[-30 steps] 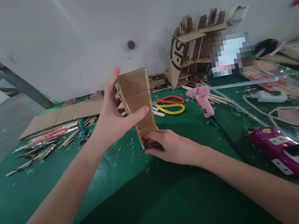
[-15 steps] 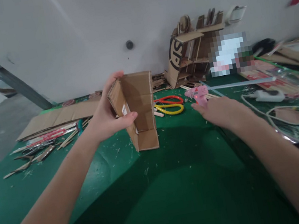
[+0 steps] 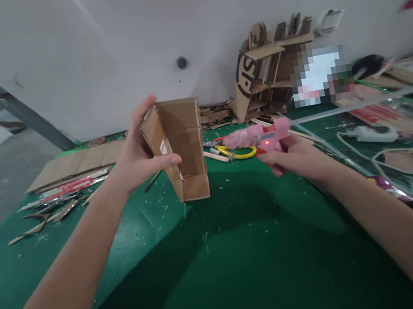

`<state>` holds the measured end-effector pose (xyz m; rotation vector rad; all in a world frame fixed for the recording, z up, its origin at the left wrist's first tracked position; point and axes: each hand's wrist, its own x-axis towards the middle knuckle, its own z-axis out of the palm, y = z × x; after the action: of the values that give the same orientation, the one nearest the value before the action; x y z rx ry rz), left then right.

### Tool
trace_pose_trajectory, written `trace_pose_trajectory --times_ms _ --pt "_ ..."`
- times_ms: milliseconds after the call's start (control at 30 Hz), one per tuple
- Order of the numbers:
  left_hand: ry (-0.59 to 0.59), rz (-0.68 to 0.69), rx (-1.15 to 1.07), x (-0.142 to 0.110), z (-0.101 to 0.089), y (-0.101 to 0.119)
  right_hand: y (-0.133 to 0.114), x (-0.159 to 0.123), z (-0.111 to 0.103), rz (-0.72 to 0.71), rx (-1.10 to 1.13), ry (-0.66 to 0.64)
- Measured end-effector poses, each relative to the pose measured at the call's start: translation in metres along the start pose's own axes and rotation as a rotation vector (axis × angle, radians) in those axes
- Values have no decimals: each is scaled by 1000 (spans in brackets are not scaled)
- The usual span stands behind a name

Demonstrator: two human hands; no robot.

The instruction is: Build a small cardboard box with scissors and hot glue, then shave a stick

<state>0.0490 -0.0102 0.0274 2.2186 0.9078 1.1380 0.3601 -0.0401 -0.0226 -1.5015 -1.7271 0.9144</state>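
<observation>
1. Cardboard box [image 3: 184, 147], open-fronted, upright over the green table [image 3: 225, 258], near its middle; small white label on its left panel.
2. Left hand [image 3: 133, 159]: fingers wrapped behind the box's left panel, thumb across its front.
3. Glue gun [image 3: 261, 135], pink, small red light lit, nozzle pointing towards the box, apart from it; clear glue stick [image 3: 345, 106] out the back.
4. Right hand [image 3: 290, 155]: fingers closed round the gun's handle.
5. Scissors [image 3: 244, 154], yellow handle visible, on the table behind the gun's nozzle.
6. Cardboard shelf [image 3: 242, 87], against the wall.
</observation>
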Motion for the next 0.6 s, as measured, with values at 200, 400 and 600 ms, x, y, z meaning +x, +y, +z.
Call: trace_pose_trajectory --times_ms 200,400,600 --pt "-30 -63 -77 1 -2 -8 -26 -5 32 -82 -113 -265" --pt "-68 -69 -151 1 -4 -9 -38 6 63 -124 -92 -393" --pt "-93 -62 -164 1 -2 -6 -33 10 85 -150 -43 -364"
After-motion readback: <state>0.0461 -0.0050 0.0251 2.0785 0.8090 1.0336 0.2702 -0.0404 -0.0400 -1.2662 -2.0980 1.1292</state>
